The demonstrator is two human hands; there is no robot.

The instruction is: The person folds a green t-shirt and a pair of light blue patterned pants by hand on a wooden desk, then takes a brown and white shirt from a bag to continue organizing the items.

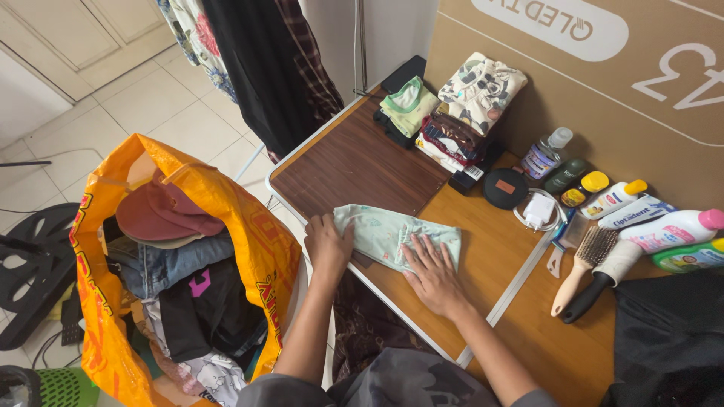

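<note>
Head view, looking down on a wooden table (362,162). A pale green garment (388,232), partly folded, lies flat near the table's front edge, at about 7 o'clock from the stack of folded clothes (452,105). Left hand (327,243) rests on the garment's left end, fingers curled over the cloth edge; whether it pinches the cloth cannot be told. Right hand (434,273) lies palm down on the garment's right half, fingers spread apart and pressing flat, nothing clasped. At 9 o'clock from the hands stands an orange bag (249,226), open and filled with clothes, a red cap (154,215) on top. At 3 o'clock from the garment lie a white charger (538,210), a round black case (504,188), a wooden hairbrush (584,264) and several bottles (664,230), against a cardboard box (603,83).
</note>
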